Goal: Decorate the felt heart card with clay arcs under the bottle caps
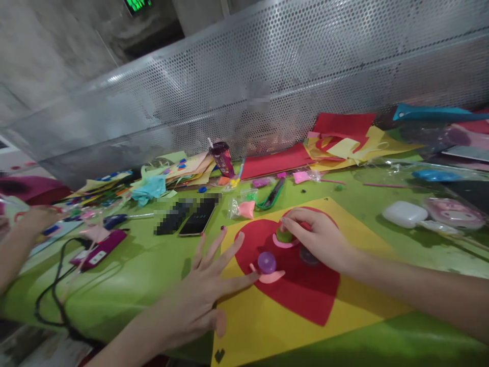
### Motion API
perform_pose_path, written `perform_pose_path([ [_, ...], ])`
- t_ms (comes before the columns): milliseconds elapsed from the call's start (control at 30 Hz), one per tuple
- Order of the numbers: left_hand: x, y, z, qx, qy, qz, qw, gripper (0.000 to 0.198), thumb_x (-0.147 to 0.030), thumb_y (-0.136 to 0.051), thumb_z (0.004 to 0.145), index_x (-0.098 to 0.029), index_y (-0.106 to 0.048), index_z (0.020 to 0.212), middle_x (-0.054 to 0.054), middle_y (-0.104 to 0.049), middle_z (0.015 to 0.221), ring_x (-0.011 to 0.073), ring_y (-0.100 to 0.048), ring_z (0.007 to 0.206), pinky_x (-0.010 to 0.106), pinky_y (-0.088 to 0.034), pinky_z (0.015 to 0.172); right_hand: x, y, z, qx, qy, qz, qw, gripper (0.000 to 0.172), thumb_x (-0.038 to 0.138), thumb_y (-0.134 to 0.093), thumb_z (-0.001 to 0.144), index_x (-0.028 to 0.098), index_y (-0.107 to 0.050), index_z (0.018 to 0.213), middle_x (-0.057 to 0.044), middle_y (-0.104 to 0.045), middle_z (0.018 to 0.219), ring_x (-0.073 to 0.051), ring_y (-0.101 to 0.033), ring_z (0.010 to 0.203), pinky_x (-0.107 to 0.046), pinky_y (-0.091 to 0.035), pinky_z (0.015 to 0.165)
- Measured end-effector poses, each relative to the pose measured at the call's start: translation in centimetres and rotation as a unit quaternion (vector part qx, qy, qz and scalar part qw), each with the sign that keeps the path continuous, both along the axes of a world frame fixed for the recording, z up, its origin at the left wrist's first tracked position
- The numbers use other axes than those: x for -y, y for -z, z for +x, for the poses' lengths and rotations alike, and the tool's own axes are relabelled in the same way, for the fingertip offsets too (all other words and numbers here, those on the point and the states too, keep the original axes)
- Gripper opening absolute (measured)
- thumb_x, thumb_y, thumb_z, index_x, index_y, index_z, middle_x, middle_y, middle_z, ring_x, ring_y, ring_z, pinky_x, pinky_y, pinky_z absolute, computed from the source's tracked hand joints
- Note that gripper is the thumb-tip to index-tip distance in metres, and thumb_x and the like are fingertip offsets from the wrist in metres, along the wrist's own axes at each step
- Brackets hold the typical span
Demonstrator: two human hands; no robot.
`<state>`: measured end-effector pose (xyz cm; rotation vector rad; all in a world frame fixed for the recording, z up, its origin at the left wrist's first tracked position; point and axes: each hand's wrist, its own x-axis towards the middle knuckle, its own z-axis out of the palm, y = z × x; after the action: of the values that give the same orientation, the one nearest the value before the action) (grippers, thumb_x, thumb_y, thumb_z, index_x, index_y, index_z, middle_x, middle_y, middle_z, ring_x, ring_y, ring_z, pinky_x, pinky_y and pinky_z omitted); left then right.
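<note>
A red paper heart (305, 290) lies on a yellow sheet (367, 290) in front of me. My right hand (319, 237) is over the heart's upper part, thumb and fingers pinched on a small green clay piece (283, 235). Just below that piece curves a pink clay strip (284, 244). A dark round piece (308, 256) is partly covered by the same hand. Lower left on the heart, a purple round clay piece (266, 262) sits above a light pink clay strip (272, 277). My left hand (214, 280) spreads its fingers at the sheet's left edge, one fingertip beside that strip.
Behind the sheet are a clay packet (246, 209), a green-edged tool (274, 192), phones (200, 215) and a drink cup (222, 159). A purple power strip (100, 250) with a cable and another person's arm (23, 239) are left. A white earphone case (405, 214) lies right.
</note>
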<state>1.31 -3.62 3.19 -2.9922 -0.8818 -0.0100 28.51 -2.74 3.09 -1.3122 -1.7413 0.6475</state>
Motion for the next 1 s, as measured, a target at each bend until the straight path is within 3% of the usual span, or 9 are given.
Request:
perform_pose_path([
  [200,-0.3,0.2,0.2,-0.021,0.012,0.048,0.999,0.068,-0.074,-0.018,0.076,-0.049,-0.02,0.138,-0.002,0.009,0.153,0.0431,0.006,0.137,0.072,0.0,0.099,0.0,0.1,0.0,-0.001,-0.004,-0.003,1.0,0.029,0.034,-0.043,0.089,0.021,-0.055,0.066,0.001,-0.061,0.076,-0.016,-0.056,0.073,-0.029,-0.041,0.069],
  [300,0.5,0.7,0.0,0.007,-0.013,0.048,0.999,0.073,-0.075,-0.013,0.077,-0.041,-0.016,0.142,0.003,0.008,0.153,0.0435,0.005,0.137,0.072,-0.008,0.099,0.0,0.1,0.0,-0.002,-0.002,-0.002,1.0,0.029,0.034,-0.043,0.089,0.021,-0.055,0.066,0.001,-0.061,0.076,-0.016,-0.056,0.073,-0.029,-0.041,0.069],
  [400,2.0,2.2,0.3,0.063,-0.065,0.069,0.994,0.077,-0.073,-0.013,0.08,-0.032,-0.012,0.145,0.008,0.001,0.153,0.0414,0.001,0.138,0.068,-0.016,0.101,-0.1,0.0,0.0,-0.001,-0.002,0.0,1.0,0.029,0.034,-0.044,0.089,0.021,-0.054,0.065,0.001,-0.061,0.074,-0.017,-0.056,0.073,-0.029,-0.041,0.068],
  [500,3.5,4.3,1.4,0.085,-0.116,0.134,0.98,0.056,-0.051,-0.026,0.094,-0.035,-0.006,0.144,0.005,-0.007,0.153,0.0337,0.0,0.14,0.064,-0.016,0.104,-0.1,0.0,-0.1,0.0,-0.004,-0.001,1.0,0.03,0.034,-0.044,0.089,0.021,-0.053,0.064,0.001,-0.06,0.074,-0.016,-0.056,0.071,-0.028,-0.041,0.067],
  [600,4.3,5.9,2.8,0.077,-0.146,0.184,0.969,0.056,-0.039,-0.029,0.096,-0.031,0.0,0.144,0.008,-0.013,0.152,0.0296,0.004,0.14,0.062,-0.014,0.106,-0.1,0.0,-0.1,0.0,-0.004,-0.003,1.0,0.03,0.034,-0.043,0.089,0.02,-0.054,0.065,0.0,-0.06,0.074,-0.016,-0.056,0.071,-0.028,-0.041,0.067],
  [733,4.6,6.1,4.1,0.052,-0.147,0.22,0.963,0.055,-0.047,-0.027,0.095,-0.023,-0.02,0.144,0.009,-0.016,0.151,0.0289,0.006,0.141,0.059,-0.01,0.108,0.0,0.0,-0.1,0.0,-0.003,-0.004,1.0,0.03,0.033,-0.043,0.089,0.02,-0.054,0.064,0.0,-0.06,0.074,-0.016,-0.056,0.072,-0.029,-0.041,0.068],
  [833,4.6,5.5,4.2,0.05,-0.142,0.192,0.97,0.074,-0.07,-0.025,0.085,-0.02,-0.038,0.139,0.012,-0.019,0.151,0.0331,0.0,0.141,0.056,-0.01,0.108,0.1,0.0,-0.1,-0.001,-0.003,-0.006,1.0,0.029,0.032,-0.043,0.089,0.02,-0.054,0.064,0.0,-0.061,0.076,-0.017,-0.056,0.073,-0.029,-0.041,0.07],
  [1000,4.6,4.9,3.6,0.057,-0.168,0.15,0.973,0.095,-0.082,-0.022,0.074,-0.017,-0.031,0.142,0.016,-0.017,0.151,0.0382,-0.003,0.139,0.057,-0.015,0.106,0.1,-0.2,-0.1,0.001,-0.007,-0.014,1.0,0.029,0.032,-0.044,0.089,0.021,-0.055,0.065,-0.001,-0.062,0.077,-0.018,-0.056,0.074,-0.03,-0.041,0.07],
])
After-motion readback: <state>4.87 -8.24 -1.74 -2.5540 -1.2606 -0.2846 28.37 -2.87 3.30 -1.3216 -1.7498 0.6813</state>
